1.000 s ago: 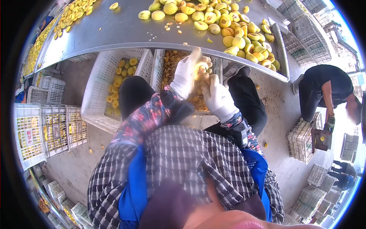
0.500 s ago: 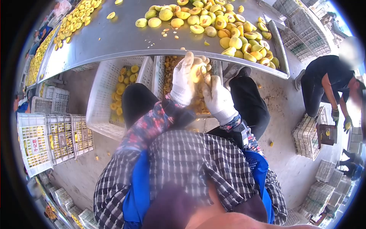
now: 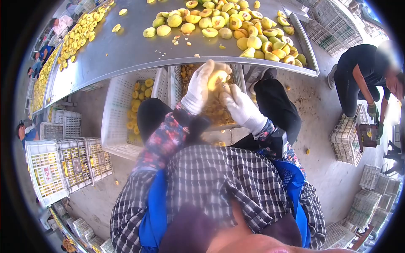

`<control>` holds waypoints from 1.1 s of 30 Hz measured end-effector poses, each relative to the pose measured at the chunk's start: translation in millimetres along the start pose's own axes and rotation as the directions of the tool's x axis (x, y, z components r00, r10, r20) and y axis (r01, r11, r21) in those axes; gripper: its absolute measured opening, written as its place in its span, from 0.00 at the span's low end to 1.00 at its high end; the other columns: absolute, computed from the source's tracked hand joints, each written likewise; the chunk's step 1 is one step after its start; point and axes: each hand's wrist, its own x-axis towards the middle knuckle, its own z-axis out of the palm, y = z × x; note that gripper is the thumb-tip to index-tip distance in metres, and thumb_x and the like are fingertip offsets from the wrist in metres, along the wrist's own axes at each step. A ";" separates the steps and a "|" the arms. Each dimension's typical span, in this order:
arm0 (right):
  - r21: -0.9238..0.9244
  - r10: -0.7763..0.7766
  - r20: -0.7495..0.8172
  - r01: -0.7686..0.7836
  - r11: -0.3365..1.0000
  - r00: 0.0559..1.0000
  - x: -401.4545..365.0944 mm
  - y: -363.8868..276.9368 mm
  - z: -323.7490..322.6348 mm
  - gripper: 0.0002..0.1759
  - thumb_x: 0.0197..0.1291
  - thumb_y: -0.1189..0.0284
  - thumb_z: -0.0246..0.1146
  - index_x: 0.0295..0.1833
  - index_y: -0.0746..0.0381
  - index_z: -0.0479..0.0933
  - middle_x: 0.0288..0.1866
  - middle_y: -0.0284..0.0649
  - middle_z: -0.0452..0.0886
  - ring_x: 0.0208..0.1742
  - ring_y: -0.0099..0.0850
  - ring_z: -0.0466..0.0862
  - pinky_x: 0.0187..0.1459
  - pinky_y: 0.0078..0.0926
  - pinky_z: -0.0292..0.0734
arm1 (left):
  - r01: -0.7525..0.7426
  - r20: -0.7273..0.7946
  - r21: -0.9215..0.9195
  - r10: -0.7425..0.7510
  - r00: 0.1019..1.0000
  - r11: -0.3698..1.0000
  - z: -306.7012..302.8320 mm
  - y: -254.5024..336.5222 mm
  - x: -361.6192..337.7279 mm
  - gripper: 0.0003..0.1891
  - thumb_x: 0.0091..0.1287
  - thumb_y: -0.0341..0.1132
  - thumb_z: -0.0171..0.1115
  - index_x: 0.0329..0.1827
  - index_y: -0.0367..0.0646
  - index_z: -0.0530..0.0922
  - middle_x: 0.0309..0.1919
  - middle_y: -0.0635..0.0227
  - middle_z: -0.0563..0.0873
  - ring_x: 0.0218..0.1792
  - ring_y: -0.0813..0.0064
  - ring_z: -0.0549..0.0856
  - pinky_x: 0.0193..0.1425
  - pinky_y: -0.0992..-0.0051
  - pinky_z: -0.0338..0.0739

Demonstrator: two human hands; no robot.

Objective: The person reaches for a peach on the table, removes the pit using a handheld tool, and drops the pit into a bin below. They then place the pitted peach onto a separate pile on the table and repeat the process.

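My left hand [image 3: 197, 87], in a white glove, grips a yellow peach half [image 3: 217, 80] above a crate. My right hand [image 3: 244, 107], also gloved, is closed with its fingertips against the fruit's right side. A small dark bit shows between those fingertips, too small and blurred to name. Below both hands sits a crate of brownish peach scraps [image 3: 185, 78]. Beyond it, on the metal table [image 3: 139, 42], lies a pile of halved yellow-green peaches [image 3: 253, 42], some with reddish centres.
A white crate [image 3: 110, 114] with yellow fruit stands left of my knees. Stacked crates [image 3: 46, 170] are further left. Flat yellow pieces [image 3: 82, 33] cover the table's left side. At right, a co-worker [image 3: 358, 78] in dark clothes bends over a crate [image 3: 346, 135].
The view has shifted slightly. My hands stay together, and the fruit's yellow face shows more plainly between them. The co-worker's hands have moved down to the box on the crate.
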 end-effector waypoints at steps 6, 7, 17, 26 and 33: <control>-0.107 0.069 -0.004 -0.069 0.992 0.998 -0.7 3.3 16.0 0.18 0.67 0.63 0.58 0.50 0.66 0.66 0.29 0.55 0.80 0.31 0.52 0.82 0.34 0.46 0.76 | 0.061 -0.261 0.039 -0.049 0.964 0.997 6.2 -17.9 2.1 0.08 0.70 0.34 0.61 0.39 0.37 0.79 0.32 0.65 0.84 0.34 0.73 0.84 0.39 0.74 0.79; -0.124 0.019 -0.019 -0.021 0.992 1.000 -0.7 5.9 16.4 0.19 0.67 0.62 0.57 0.52 0.67 0.66 0.30 0.56 0.80 0.32 0.53 0.82 0.34 0.46 0.76 | 0.050 -0.208 0.114 -0.025 0.978 0.992 2.6 -17.3 2.2 0.10 0.72 0.37 0.59 0.41 0.37 0.79 0.35 0.64 0.84 0.37 0.71 0.84 0.43 0.73 0.79; 0.129 0.225 0.261 -0.265 0.956 0.939 -11.5 -15.8 3.5 0.25 0.71 0.55 0.51 0.56 0.68 0.66 0.45 0.61 0.79 0.49 0.59 0.79 0.51 0.47 0.73 | 0.161 -0.011 0.079 -0.161 0.987 0.984 -15.7 -19.7 -10.4 0.17 0.74 0.47 0.55 0.38 0.41 0.77 0.41 0.59 0.83 0.47 0.58 0.85 0.49 0.59 0.84; 0.767 0.337 0.451 -0.552 0.328 0.827 -21.2 -15.2 -2.1 0.19 0.72 0.59 0.56 0.57 0.61 0.71 0.34 0.32 0.77 0.34 0.21 0.76 0.37 0.20 0.72 | 0.350 -0.160 -0.116 -0.365 0.917 0.930 7.4 -14.6 -7.5 0.17 0.69 0.49 0.63 0.38 0.43 0.78 0.41 0.61 0.83 0.43 0.55 0.86 0.41 0.57 0.86; 0.160 0.272 0.063 -0.279 0.947 0.960 -29.4 -10.0 13.1 0.23 0.70 0.56 0.53 0.56 0.65 0.66 0.41 0.61 0.82 0.43 0.59 0.82 0.44 0.52 0.76 | 0.316 -0.234 -0.058 -0.321 0.918 0.947 17.3 -26.9 -0.6 0.19 0.69 0.50 0.62 0.44 0.41 0.72 0.44 0.62 0.80 0.40 0.57 0.85 0.40 0.59 0.85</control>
